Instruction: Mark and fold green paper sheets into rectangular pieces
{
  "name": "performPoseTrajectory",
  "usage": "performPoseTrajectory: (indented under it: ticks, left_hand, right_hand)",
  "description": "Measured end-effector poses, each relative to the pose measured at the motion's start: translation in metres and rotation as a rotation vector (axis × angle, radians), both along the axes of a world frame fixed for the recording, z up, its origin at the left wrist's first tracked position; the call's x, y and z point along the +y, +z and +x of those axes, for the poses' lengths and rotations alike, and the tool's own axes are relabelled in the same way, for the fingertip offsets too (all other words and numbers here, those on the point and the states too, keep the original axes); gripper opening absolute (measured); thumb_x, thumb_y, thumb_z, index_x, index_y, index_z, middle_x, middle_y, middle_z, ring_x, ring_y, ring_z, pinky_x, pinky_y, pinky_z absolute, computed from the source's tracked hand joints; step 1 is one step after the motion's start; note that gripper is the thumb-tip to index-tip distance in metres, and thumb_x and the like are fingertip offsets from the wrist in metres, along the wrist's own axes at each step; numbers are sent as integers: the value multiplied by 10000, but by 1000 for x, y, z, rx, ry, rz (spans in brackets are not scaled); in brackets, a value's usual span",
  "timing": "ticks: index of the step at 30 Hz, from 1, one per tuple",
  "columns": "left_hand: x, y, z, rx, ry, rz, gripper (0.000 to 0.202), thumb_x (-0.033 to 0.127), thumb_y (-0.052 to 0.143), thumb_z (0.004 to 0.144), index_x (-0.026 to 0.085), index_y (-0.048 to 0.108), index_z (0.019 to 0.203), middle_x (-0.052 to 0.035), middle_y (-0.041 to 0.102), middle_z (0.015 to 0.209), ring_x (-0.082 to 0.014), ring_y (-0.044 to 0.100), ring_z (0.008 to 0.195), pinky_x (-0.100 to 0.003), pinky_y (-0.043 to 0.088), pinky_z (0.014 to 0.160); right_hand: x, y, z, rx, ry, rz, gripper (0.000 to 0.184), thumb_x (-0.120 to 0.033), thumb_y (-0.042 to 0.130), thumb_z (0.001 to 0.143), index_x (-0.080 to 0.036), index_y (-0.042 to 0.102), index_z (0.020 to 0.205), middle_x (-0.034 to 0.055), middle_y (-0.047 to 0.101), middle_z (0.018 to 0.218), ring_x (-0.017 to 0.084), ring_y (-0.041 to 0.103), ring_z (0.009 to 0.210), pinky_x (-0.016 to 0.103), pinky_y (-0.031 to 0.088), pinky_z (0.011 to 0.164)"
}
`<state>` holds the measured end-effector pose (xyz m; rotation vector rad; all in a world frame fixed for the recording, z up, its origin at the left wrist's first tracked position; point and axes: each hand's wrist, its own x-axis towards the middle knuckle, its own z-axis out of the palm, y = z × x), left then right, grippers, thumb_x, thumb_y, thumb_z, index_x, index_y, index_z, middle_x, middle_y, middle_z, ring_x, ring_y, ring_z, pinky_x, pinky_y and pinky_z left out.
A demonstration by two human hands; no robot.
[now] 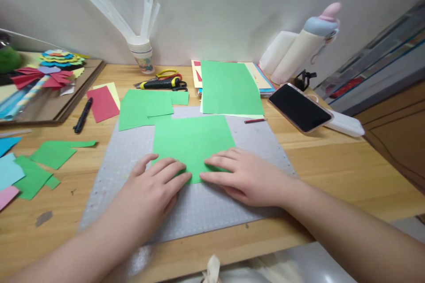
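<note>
A sheet of green paper (194, 139) lies on the grey cutting mat (186, 212). My left hand (159, 181) rests on its near left corner, fingers stretched out and apart. On the near right part of the same sheet, my right hand (239, 172) lies with its fingers extended; its thumb is partly hidden underneath. The fingertips of both hands point toward each other along the near edge, with a small gap between them. Just beyond the sheet to the left are cut green pieces (142, 106).
At the back are a stack topped by green paper (230, 88), a utility knife (161, 83), scissors (168, 73) and paper cups (142, 55) holding white strips. A phone (300, 107) leans at right near a bottle (303, 44). Green scraps (55, 154) and a black pen (83, 115) lie left.
</note>
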<state>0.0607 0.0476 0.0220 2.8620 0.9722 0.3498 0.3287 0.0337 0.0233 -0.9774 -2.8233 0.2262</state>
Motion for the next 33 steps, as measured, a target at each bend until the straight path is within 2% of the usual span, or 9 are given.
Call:
performPoseTrajectory:
  ticks: [5,9,11,13,15,18,24,28,33]
  left_hand:
    - [9,5,-1,55,-13,-72,354,104,448,872,303,640,1093,7,681,1100,-202,620,988,-449,281,1022]
    - [15,2,-5,31,-38,-147,365,139,463,873,328,626,1139,0,651,1125,-195,598,1018,-434,285,1026]
    - [17,-2,-7,-6,-34,-161,361,151,469,883,332,618,1157,-2,646,1139,-190,589,1049,-432,259,1043]
    - [17,-5,-9,-30,-25,-170,362,150,464,893,332,609,1171,-4,647,1148,-182,584,1066,-430,238,1054]
    - [17,-7,-10,-34,-24,-174,365,148,465,894,331,606,1176,-4,649,1147,-177,586,1065,-421,241,1051]
    - [18,-5,-10,-31,-33,-151,393,132,467,879,326,606,1192,-3,655,1139,-172,595,1049,-403,261,1039]
    - [21,-5,-15,-39,-60,-167,410,117,476,879,335,607,1199,-1,662,1156,-172,588,1078,-380,303,995]
    - [22,-9,-17,-8,-79,-168,398,152,485,909,338,577,1248,-1,655,1197,-168,584,1097,-373,305,987]
    - [22,-11,-19,-23,-73,-133,383,184,490,917,342,577,1255,-5,661,1176,-176,607,1054,-369,346,948]
  right_hand:
    - [7,3,-7,-54,97,13,360,-241,476,957,-307,596,1290,77,618,1196,241,506,1019,395,406,832]
    - [11,6,-14,-87,116,-26,383,-266,561,892,-307,590,1272,65,614,1102,243,492,961,387,397,781]
    - [12,6,-16,-96,125,-33,343,-277,556,891,-297,597,1231,58,614,1103,252,499,997,415,398,826]
    - [12,4,-16,-78,123,3,285,-272,506,922,-295,603,1189,52,610,1170,273,487,1119,480,365,931]
    - [10,1,-16,-38,110,55,267,-257,444,958,-301,605,1166,37,594,1261,282,418,1276,533,284,1031]
    - [8,-2,-12,14,87,93,268,-249,408,989,-313,616,1146,3,586,1324,246,320,1403,528,179,1123]
    - [1,0,3,33,1,110,228,-253,506,962,-328,654,1118,-14,626,1311,227,345,1425,501,77,1184]
    - [-7,2,19,-2,-74,100,265,-214,501,955,-341,664,1121,-5,640,1309,238,386,1407,509,21,1187]
    - [-18,2,39,-53,-140,143,322,-156,518,913,-347,674,1121,9,645,1305,249,407,1395,546,26,1177]
